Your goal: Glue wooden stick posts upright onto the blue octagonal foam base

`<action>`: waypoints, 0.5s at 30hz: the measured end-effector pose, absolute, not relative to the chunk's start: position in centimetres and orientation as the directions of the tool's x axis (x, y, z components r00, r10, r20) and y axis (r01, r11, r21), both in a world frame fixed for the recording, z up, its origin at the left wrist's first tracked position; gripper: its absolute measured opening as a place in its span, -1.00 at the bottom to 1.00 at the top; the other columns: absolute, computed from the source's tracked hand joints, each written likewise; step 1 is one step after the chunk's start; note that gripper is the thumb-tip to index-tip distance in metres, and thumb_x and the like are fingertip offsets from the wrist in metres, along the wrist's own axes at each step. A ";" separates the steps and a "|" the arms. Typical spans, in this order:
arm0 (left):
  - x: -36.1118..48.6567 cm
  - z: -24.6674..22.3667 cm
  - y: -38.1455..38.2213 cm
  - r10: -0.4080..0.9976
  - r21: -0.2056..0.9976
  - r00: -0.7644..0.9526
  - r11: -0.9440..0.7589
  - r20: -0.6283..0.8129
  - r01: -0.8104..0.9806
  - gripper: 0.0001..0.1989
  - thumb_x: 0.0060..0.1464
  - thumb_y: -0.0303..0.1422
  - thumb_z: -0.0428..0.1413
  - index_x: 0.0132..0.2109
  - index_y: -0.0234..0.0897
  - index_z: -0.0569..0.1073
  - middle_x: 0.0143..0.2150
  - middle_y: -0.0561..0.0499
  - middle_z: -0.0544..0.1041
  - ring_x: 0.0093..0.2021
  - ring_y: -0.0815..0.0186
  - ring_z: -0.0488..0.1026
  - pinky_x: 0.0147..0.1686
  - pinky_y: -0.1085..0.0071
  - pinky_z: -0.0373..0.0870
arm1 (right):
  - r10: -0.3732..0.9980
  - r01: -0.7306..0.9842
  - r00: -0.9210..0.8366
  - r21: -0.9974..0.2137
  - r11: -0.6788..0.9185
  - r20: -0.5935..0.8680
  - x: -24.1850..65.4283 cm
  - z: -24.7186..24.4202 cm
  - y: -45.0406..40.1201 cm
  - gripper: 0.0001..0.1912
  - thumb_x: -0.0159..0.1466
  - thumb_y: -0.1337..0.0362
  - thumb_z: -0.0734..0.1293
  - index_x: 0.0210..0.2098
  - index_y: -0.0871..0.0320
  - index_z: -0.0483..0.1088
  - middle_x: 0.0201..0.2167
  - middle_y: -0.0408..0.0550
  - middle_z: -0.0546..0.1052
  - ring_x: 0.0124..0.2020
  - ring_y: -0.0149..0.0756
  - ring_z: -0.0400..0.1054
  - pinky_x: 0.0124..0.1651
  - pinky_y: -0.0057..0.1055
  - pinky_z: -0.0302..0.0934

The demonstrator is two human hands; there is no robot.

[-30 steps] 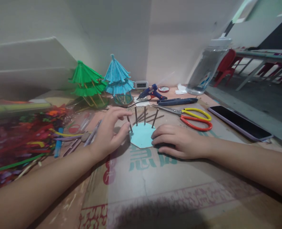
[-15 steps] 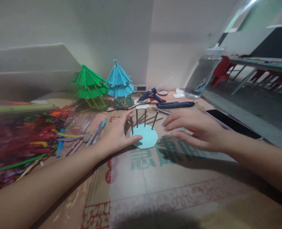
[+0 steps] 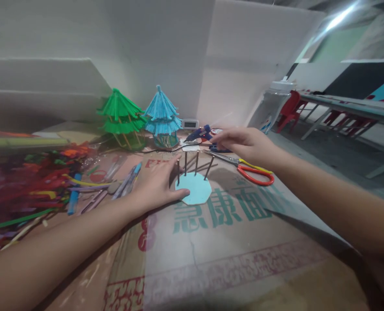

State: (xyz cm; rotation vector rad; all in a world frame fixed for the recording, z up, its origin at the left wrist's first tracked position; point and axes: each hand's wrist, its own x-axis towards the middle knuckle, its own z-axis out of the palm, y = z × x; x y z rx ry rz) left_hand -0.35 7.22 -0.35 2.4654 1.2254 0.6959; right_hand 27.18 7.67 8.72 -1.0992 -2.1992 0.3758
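My left hand (image 3: 158, 183) is at the left edge of a pale blue octagonal base (image 3: 196, 190), its thumb over the top and its fingers curved around the side. Several thin dark sticks (image 3: 196, 163) stand up from the base. Further back, my right hand (image 3: 240, 140) has its fingers curled over the handle end of a dark blue glue gun (image 3: 198, 133), hiding that end. Scissors (image 3: 255, 172) with red and yellow handles lie below my right forearm. Loose dark sticks (image 3: 208, 166) lie behind the base.
Green (image 3: 120, 112) and blue (image 3: 162, 112) pavilion models stand at the back, beside a small digital clock (image 3: 190, 124). Pens (image 3: 127, 181) and a colourful craft pile (image 3: 33, 185) lie left. A clear bottle (image 3: 271, 103) stands back right. Printed cardboard (image 3: 231, 250) covers the table.
My right hand has moved back and left, from above the scissors to the glue gun, uncovering the scissors. My left hand stays at the base. The view has shifted slightly.
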 end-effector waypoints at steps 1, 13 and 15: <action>-0.3 -0.3 7.2 0.807 0.463 0.516 -0.589 0.288 0.662 -0.23 0.00 -0.07 0.25 0.29 -0.27 0.27 0.11 -0.19 0.52 0.15 -0.08 0.43 0.14 0.03 0.34 | 0.775 0.574 -0.481 -0.521 0.631 0.410 27.0 8.6 8.5 -0.69 0.36 0.24 0.25 -0.02 0.08 0.57 -0.09 0.02 0.61 -0.07 -0.19 0.48 0.02 -0.19 0.33; -0.4 -0.6 7.5 0.783 0.416 0.524 -0.622 0.335 0.663 -0.22 -0.04 -0.07 0.29 0.28 -0.20 0.27 0.06 -0.15 0.55 0.05 -0.07 0.49 0.00 0.08 0.40 | 0.608 0.477 -0.694 -0.386 0.789 0.385 26.0 6.7 9.9 -0.64 0.44 0.32 0.18 0.09 -0.04 0.54 -0.10 0.00 0.52 -0.09 -0.27 0.38 0.01 -0.23 0.28; -0.4 -0.5 7.4 0.783 0.410 0.529 -0.622 0.328 0.667 -0.23 -0.03 -0.06 0.28 0.27 -0.19 0.26 0.04 -0.14 0.56 0.02 -0.06 0.50 -0.01 0.07 0.40 | 0.617 0.478 -0.673 -0.396 0.784 0.408 26.0 6.5 9.8 -0.63 0.44 0.32 0.19 0.13 -0.02 0.51 -0.08 0.01 0.53 -0.08 -0.26 0.39 0.03 -0.21 0.28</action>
